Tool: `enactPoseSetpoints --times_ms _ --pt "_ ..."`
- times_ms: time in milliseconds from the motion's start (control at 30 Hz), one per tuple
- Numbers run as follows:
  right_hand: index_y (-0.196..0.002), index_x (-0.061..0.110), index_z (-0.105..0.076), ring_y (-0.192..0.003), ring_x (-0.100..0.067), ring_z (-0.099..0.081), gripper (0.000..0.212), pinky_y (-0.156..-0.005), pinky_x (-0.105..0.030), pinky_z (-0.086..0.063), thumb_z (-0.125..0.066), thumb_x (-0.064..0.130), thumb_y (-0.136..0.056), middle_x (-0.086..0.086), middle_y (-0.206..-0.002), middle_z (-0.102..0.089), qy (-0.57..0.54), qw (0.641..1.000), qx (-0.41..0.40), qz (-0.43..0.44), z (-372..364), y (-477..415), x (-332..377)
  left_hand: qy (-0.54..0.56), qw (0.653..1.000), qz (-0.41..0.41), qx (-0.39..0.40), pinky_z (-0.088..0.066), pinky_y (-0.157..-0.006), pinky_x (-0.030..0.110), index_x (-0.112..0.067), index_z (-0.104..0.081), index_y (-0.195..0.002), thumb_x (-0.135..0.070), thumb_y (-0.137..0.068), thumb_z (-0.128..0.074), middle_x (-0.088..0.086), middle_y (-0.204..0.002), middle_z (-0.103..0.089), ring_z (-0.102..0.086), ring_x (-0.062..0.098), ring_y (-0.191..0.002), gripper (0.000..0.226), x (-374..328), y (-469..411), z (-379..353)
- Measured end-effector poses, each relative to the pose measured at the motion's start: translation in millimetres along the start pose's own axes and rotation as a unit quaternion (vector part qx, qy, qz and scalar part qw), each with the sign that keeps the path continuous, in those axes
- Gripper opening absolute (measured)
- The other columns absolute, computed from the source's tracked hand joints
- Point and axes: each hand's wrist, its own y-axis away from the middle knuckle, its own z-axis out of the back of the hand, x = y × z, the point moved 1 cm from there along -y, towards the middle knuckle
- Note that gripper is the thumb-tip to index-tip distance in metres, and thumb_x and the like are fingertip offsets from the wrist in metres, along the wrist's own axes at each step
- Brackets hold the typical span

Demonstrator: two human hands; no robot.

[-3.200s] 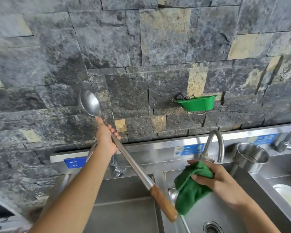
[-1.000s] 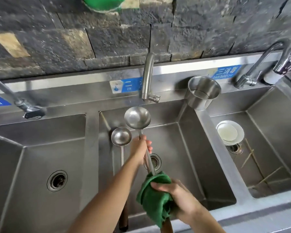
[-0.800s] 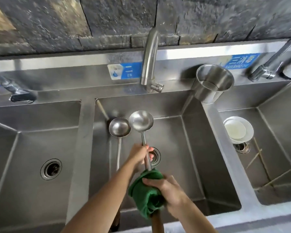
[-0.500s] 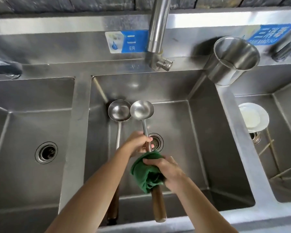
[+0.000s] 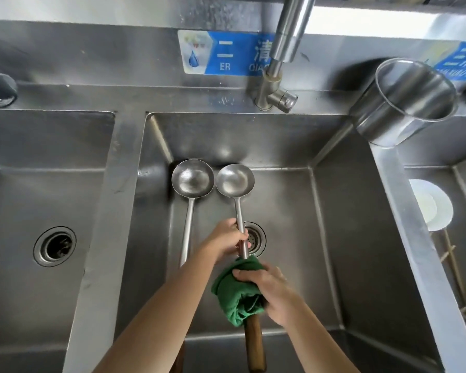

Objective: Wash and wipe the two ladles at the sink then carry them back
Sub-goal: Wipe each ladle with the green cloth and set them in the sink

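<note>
Two steel ladles lie side by side in the middle sink basin [image 5: 334,238], bowls pointing at the back wall. My left hand [image 5: 223,242] grips the metal shaft of the right ladle [image 5: 235,181], just below its bowl. My right hand [image 5: 267,292] squeezes a green cloth [image 5: 237,294] wrapped around the same shaft, above its wooden handle. The left ladle [image 5: 193,179] rests in the basin, untouched; my left forearm hides its handle.
The faucet [image 5: 280,63] rises behind the middle basin. A steel cup [image 5: 404,100] stands on the ledge at the back right. The right basin holds a white plate [image 5: 431,205] and chopsticks. An empty basin with a drain [image 5: 55,246] lies to the left.
The held ladle came down from upright in front of the wall into the middle basin beside the other ladle. The cloth hand has slid along the shaft toward the wooden handle.
</note>
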Motion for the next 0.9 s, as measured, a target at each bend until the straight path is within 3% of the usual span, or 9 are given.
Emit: enactPoseSetpoints --times_ms 167,267,367,433,500,667,800,867,900 --pt "-0.112 0.002 -0.069 -0.093 -0.038 -0.076 0.04 -0.078 -0.044 -0.064 -0.087 0.01 -0.077 -0.022 -0.098 -0.078 0.027 0.999 -0.017 -0.025 5.3 -9.5 -4.6 0.008 1.0 0.006 0.003 -0.062 -0.071 0.041 -0.003 -0.058 -0.11 0.004 -0.089 -0.061 0.012 -0.102 -0.067 -0.073 0.027 -0.075 0.023 8.2 -16.1 -2.6" --pt "-0.112 0.008 -0.069 -0.092 -0.035 -0.076 0.037 -0.078 -0.042 -0.064 -0.086 0.012 -0.078 -0.017 -0.096 -0.08 0.038 0.999 -0.016 -0.034 7.1 -10.8 -8.7 -0.026 1.0 -0.006 -0.015 -0.061 -0.079 0.048 -0.014 -0.059 -0.117 -0.002 -0.085 -0.065 0.011 -0.106 -0.068 -0.073 0.027 -0.087 0.035 16.2 -22.0 -3.3" --pt "-0.109 0.01 -0.07 -0.091 -0.033 -0.076 0.031 -0.074 -0.04 -0.063 -0.084 0.011 -0.081 -0.014 -0.092 -0.08 0.034 0.999 -0.004 -0.034 7.6 -10.0 -7.9 -0.061 0.998 -0.012 -0.023 -0.062 -0.08 0.041 -0.02 -0.052 -0.134 -0.011 -0.083 -0.07 0.007 -0.111 -0.067 -0.07 0.023 -0.094 0.055 17.9 -20.0 -1.3" --pt "-0.106 0.011 -0.071 -0.09 -0.033 -0.076 0.027 -0.074 -0.04 -0.063 -0.083 0.01 -0.082 -0.013 -0.089 -0.08 0.033 0.999 0.001 -0.032 6.9 -7.4 -5.2 -0.108 0.993 -0.035 -0.041 -0.06 -0.077 0.026 -0.019 -0.054 -0.132 -0.016 -0.085 -0.068 0.0 -0.106 -0.068 -0.068 0.018 -0.089 0.049 14.0 -17.8 2.6" --pt "-0.107 0.009 -0.071 -0.093 -0.036 -0.075 0.026 -0.081 -0.045 -0.063 -0.082 0.009 -0.083 -0.015 -0.092 -0.08 0.021 0.999 0.003 -0.029 9.0 -5.1 -3.7 -0.209 0.969 -0.089 -0.1 -0.053 -0.08 0.02 -0.015 -0.058 -0.128 -0.021 -0.089 -0.064 0.001 -0.107 -0.07 -0.067 0.019 -0.096 0.04 7.9 -15.7 10.9" --pt "-0.117 -0.002 -0.071 -0.102 -0.045 -0.072 0.043 -0.085 -0.049 -0.06 -0.083 0.008 -0.077 -0.028 -0.108 -0.075 -0.045 0.999 0.017 -0.016 16.8 4.0 -2.7 -0.332 0.869 -0.206 -0.304 -0.045 -0.09 0.038 -0.014 -0.062 -0.121 -0.019 -0.088 -0.06 0.01 -0.113 -0.065 -0.059 0.032 -0.107 0.033 2.4 -12.5 56.9" --pt "-0.122 -0.005 -0.069 -0.109 -0.051 -0.069 0.037 -0.097 -0.056 -0.052 -0.072 0.007 -0.087 -0.033 -0.118 -0.07 -0.117 0.992 0.048 0.01 26.3 14.0 0.9 -0.261 0.905 -0.01 -0.336 -0.042 -0.097 0.041 -0.015 -0.056 -0.124 -0.029 -0.083 -0.061 0.012 -0.122 -0.057 -0.055 0.035 -0.116 0.043 2.9 -22.8 91.7" --pt "-0.123 -0.006 -0.069 -0.113 -0.052 -0.067 0.04 -0.106 -0.062 -0.045 -0.077 0.006 -0.086 -0.035 -0.122 -0.068 -0.157 0.986 0.061 0.015 31.1 21.3 3.1 -0.15 0.941 0.058 -0.296 -0.051 -0.089 0.039 -0.007 -0.056 -0.117 -0.031 -0.085 -0.058 0.013 -0.114 -0.063 -0.063 0.034 -0.101 0.04 5.1 -34.2 101.4" --pt "-0.123 -0.005 -0.069 -0.116 -0.054 -0.064 0.048 -0.107 -0.065 -0.042 -0.083 0.008 -0.079 -0.035 -0.126 -0.066 -0.172 0.983 0.068 0.016 33.2 24.4 3.9 -0.069 0.96 0.069 -0.262 -0.054 -0.077 0.037 -0.003 -0.057 -0.112 -0.03 -0.088 -0.056 0.013 -0.104 -0.066 -0.065 0.032 -0.085 0.036 6.1 -38.9 103.5"
